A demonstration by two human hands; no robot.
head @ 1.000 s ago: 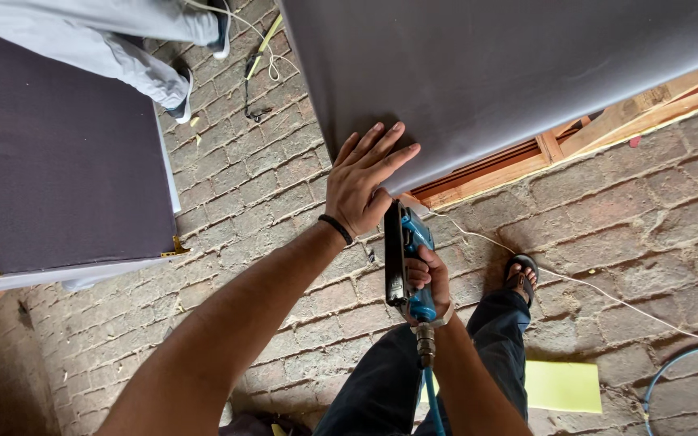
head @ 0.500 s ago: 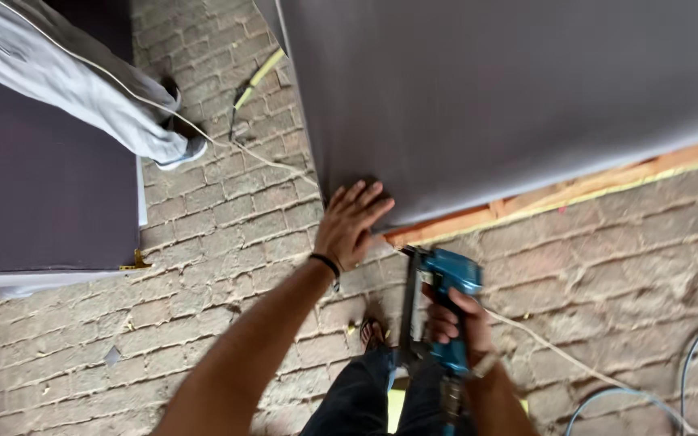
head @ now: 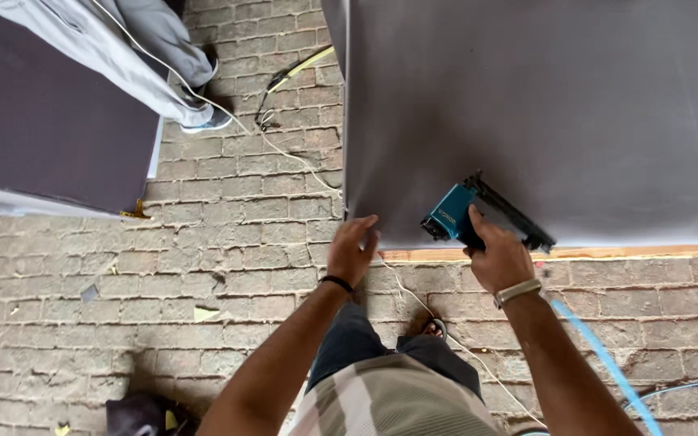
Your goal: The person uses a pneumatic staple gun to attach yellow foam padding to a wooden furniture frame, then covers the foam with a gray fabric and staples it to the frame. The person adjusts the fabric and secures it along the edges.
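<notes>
My left hand point(head: 351, 252) presses its fingers against the near left corner of a large grey fabric-covered panel point(head: 543, 105) lying on the brick floor. My right hand point(head: 496, 257) grips a blue and black staple gun point(head: 478, 214), its nose resting on the panel's near edge. A strip of bare wood frame point(head: 607, 252) shows along that edge. A blue air hose point(head: 599, 355) runs back from the tool past my right forearm.
Another person's grey-trousered leg and shoe point(head: 203, 119) stand at the upper left, beside a second dark panel point(head: 50, 121). A white cord point(head: 284, 153) and a yellow-handled tool point(head: 300, 71) lie on the bricks. Scraps litter the floor near my knees.
My right hand has lifted the staple gun from beside my leg up onto the panel's near edge. My left hand slid to the panel's corner.
</notes>
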